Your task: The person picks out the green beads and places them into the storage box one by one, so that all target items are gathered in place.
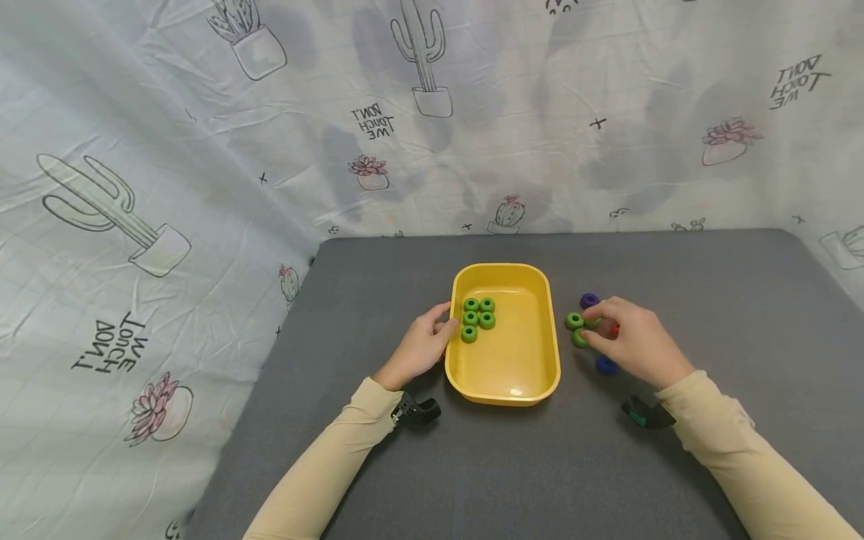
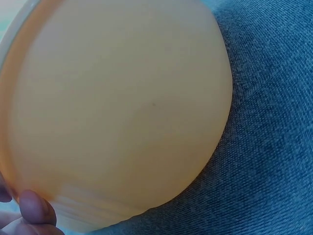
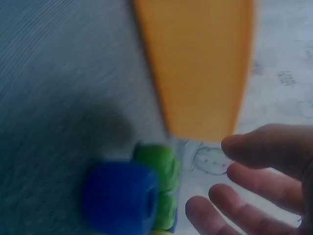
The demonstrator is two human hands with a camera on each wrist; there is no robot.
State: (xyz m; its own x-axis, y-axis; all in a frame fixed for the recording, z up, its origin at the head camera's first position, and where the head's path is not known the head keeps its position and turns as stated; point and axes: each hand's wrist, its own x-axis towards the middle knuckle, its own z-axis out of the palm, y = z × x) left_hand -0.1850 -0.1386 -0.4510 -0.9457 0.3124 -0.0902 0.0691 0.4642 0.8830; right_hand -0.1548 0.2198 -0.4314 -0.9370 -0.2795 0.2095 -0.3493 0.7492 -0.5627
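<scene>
A yellow plastic tray (image 1: pixel 520 341) lies on the grey table, with several green ring-shaped beads (image 1: pixel 470 318) grouped along its left side. My left hand (image 1: pixel 420 346) grips the tray's left edge; its fingertips (image 2: pixel 36 208) show against the tray wall in the left wrist view. To the right of the tray, my right hand (image 1: pixel 637 341) hovers over loose beads, thumb and fingers apart, nothing seen between them. Near it are green beads (image 1: pixel 574 321), a blue bead (image 1: pixel 589 300) behind, another blue bead (image 1: pixel 607 365) in front, and a red bead (image 1: pixel 615 331) partly hidden by the fingers.
The grey table (image 1: pixel 513 472) extends around the tray and beads. A pale curtain (image 1: pixel 472 165) printed with cactus drawings hangs behind and to the left. Dark wrist cameras (image 1: pixel 415 410) are strapped to both wrists.
</scene>
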